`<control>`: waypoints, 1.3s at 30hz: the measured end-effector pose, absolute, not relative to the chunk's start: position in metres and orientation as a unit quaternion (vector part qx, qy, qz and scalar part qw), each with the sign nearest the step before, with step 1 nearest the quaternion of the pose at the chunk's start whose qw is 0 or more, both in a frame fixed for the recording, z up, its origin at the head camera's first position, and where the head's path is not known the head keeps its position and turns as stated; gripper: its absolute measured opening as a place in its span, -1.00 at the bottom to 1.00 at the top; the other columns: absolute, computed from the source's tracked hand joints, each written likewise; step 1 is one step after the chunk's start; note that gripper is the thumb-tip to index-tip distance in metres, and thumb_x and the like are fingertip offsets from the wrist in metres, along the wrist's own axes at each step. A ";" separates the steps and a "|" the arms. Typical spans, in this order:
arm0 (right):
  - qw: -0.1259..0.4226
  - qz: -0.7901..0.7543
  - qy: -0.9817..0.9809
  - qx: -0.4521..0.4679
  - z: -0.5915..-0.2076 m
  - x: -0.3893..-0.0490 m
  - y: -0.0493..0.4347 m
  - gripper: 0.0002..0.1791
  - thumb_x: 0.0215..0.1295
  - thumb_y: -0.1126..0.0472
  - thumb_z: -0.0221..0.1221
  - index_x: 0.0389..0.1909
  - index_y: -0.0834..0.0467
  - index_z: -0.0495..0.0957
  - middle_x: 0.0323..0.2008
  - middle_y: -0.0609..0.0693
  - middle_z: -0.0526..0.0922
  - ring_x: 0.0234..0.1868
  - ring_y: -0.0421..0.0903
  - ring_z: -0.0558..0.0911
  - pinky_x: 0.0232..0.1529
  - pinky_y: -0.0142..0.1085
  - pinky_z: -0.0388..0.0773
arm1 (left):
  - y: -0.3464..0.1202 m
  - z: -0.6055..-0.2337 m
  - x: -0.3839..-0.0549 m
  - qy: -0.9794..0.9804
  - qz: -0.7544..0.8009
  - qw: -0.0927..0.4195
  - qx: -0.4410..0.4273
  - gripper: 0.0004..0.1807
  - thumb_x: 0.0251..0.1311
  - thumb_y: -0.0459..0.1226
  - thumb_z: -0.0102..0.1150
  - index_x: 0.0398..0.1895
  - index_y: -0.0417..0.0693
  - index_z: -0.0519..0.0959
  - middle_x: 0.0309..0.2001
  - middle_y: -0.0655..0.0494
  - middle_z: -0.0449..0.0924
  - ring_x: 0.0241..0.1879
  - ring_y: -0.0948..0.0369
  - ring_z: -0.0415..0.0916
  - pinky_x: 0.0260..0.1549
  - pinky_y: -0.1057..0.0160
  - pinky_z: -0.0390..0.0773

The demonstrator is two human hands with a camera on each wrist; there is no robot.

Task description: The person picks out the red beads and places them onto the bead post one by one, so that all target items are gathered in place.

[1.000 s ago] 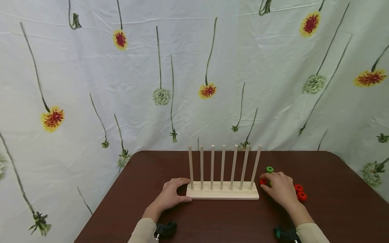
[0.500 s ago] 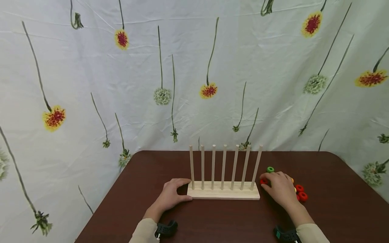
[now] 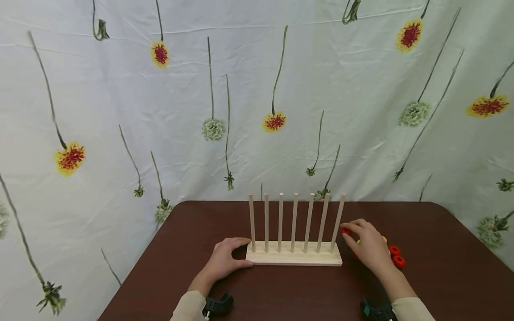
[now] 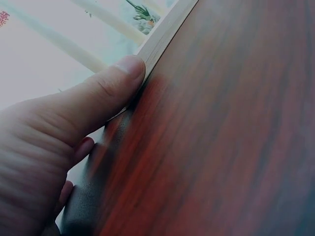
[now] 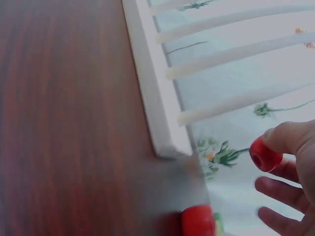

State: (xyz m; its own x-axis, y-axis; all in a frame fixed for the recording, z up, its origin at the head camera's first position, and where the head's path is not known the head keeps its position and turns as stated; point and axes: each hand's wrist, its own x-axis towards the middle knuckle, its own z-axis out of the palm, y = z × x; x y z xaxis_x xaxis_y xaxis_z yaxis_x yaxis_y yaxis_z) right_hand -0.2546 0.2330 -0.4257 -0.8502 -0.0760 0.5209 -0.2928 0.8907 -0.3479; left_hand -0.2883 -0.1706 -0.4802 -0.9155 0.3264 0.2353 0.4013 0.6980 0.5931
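Nearest the wearer, pale sleeves [image 3: 411, 309] cover both forearms, and a dark wrist strap [image 3: 218, 304] shows at the left wrist, a second at the right. The forearms reach over a dark reddish-brown table [image 3: 289, 294] with visible grain.

The left hand [image 3: 221, 259] is clasped on the left end of a pale wooden stand [image 3: 295, 257]: the thumb presses the front edge of the base, and the forefinger lies toward the rear edge. The stand sits flat on the table, its long side across the view. Seven upright pegs [image 3: 294, 223] rise from it in one row, all bare.

The right hand [image 3: 369, 245] is grasping a red bead [image 5: 266, 155] between thumb and forefinger, its other fingers apart and slightly bent. This bead is clear of the table, just right of the rightmost peg and apart from it; its hole is visible from the wrist.

Beyond the right hand's outer side lie two loose red beads [image 3: 396, 256], close together. A yellow bead [image 3: 384, 239] appears partly behind the hand, though its outline is too covered to confirm.

Past the table's far edge hangs a whitish cloth [image 3: 241, 102] printed with flowers and stems.
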 end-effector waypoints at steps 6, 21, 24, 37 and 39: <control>0.311 0.272 -0.903 0.115 -0.411 -0.250 0.228 -0.68 0.15 0.37 0.39 -0.03 0.22 0.71 -0.14 0.11 0.63 -0.29 0.02 0.66 -0.43 -0.30 0.60 | -0.169 -0.480 -0.288 -0.918 -0.330 0.067 -0.208 -0.32 -0.05 0.06 0.53 0.20 0.10 0.62 0.22 0.11 0.61 0.27 -0.04 0.45 0.32 -0.33 0.19; 0.362 0.302 -0.876 0.101 -0.382 -0.240 0.241 -0.60 0.24 0.34 0.34 0.11 0.19 0.64 -0.05 0.11 0.72 -0.07 -0.04 0.66 -0.15 -0.75 0.35 | -0.169 -0.474 -0.289 -0.924 -0.323 0.060 -0.197 -0.32 -0.04 0.04 0.53 0.21 0.11 0.61 0.21 0.11 0.61 0.28 -0.04 0.44 0.35 -0.33 0.16; 0.376 0.314 -0.866 0.101 -0.377 -0.240 0.238 -0.60 0.25 0.33 0.34 0.13 0.17 0.63 -0.10 0.09 0.72 -0.14 -0.41 0.56 -0.19 -0.78 0.34 | -0.169 -0.473 -0.289 -0.923 -0.325 0.061 -0.195 -0.32 -0.05 0.04 0.54 0.20 0.10 0.62 0.21 0.09 0.61 0.28 -0.05 0.44 0.34 -0.34 0.17; 0.383 0.400 -0.828 0.087 -0.347 -0.236 0.224 -0.63 0.38 0.21 0.26 0.19 0.07 0.62 -0.06 0.08 0.75 -0.15 -0.73 0.46 -0.18 -0.75 0.41 | -0.170 -0.478 -0.286 -0.925 -0.325 0.059 -0.189 -0.31 -0.05 0.05 0.53 0.22 0.11 0.61 0.22 0.12 0.61 0.29 -0.05 0.43 0.35 -0.31 0.17; 0.376 0.410 -0.827 0.082 -0.343 -0.236 0.222 -0.63 0.38 0.18 0.25 0.19 0.04 0.62 -0.11 0.02 0.75 -0.20 -0.69 0.48 -0.24 -0.72 0.43 | -0.170 -0.478 -0.286 -0.924 -0.327 0.061 -0.189 -0.31 -0.06 0.05 0.54 0.21 0.11 0.61 0.22 0.11 0.61 0.28 -0.04 0.43 0.35 -0.32 0.17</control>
